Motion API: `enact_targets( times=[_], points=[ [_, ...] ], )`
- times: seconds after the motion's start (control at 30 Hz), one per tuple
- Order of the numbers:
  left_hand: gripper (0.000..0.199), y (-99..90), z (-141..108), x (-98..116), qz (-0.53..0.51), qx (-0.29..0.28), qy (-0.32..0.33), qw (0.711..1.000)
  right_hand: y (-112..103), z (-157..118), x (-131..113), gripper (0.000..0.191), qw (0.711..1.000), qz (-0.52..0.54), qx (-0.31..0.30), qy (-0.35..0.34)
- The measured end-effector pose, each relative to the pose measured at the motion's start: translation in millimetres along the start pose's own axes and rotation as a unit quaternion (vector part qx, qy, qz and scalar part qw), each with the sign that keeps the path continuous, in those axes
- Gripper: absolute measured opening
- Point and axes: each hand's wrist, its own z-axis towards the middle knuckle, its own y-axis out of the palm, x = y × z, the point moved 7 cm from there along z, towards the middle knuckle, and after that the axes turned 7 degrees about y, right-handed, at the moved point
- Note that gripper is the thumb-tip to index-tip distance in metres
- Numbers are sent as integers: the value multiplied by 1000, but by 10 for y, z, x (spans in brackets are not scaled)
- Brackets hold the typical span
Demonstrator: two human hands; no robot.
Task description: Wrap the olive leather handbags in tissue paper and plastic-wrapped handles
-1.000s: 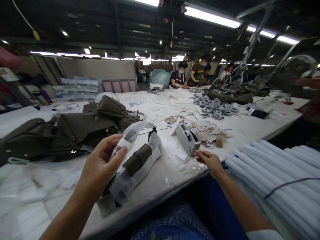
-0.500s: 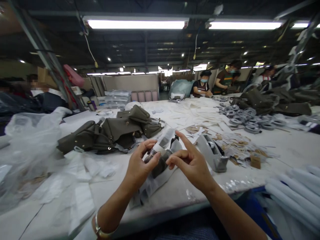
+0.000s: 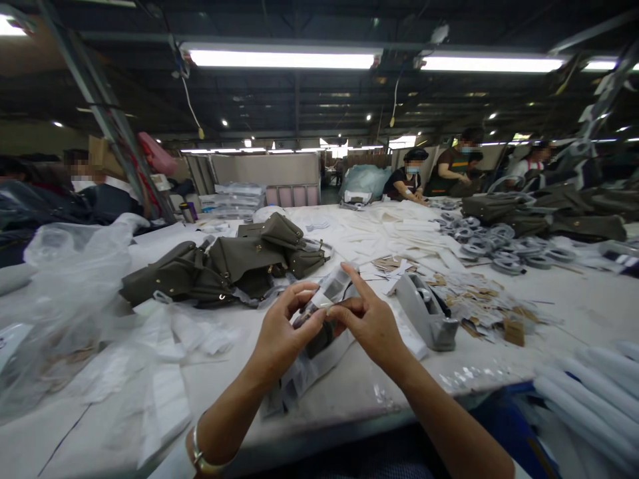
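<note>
The left hand pinches the wrapped strap, apparently steadying it while the right hand pinches its covering, the tape dispenser handily near on the worktop.

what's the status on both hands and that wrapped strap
Left hand holding wrapped strap. Right hand touching it, grip unclear. Grey tape dispenser standing to the right, olive bags beyond, left.

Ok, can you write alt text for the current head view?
A person's left hand and right hand meet on a pale-wrapped dark item at a white worktable. Dark green bags lie to the left, a grey tape dispenser to the right.
</note>
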Motion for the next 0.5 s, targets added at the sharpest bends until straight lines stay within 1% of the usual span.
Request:
enact_targets(
  times=[0.13, 0.2, 0.27, 0.33, 0.4, 0.43, 0.5],
  points=[
    [42, 13, -22, -4, -43, -6, -32, 999, -19, 133, 204, 99, 1000, -2, 22, 21],
    [46, 13, -27, 1, -62, -4, -46, 997, -33, 160, 279, 96, 999, -10, 38, 14],
    [51, 23, -32, 6, -72, -10, -58, 996, -67, 121, 311, 91, 998, -15, 65, 2],
    [52, 22, -34, 16, -58, -9, -53, 997, -113, 15, 292, 85, 995, -1, 99, -8],
    [49, 13, -36, 26, -34, 3, -36, 999, -129, -118, 225, 82, 993, 32, 116, -17],
    [48, 14, -41, 31, -23, 8, -26, 999, -111, -174, 179, 82, 992, 53, 109, -22],
    [47, 37, -61, 45, 10, 12, -4, 1000, -30, -245, 79, 87, 992, 100, 72, -27]
  ],
)
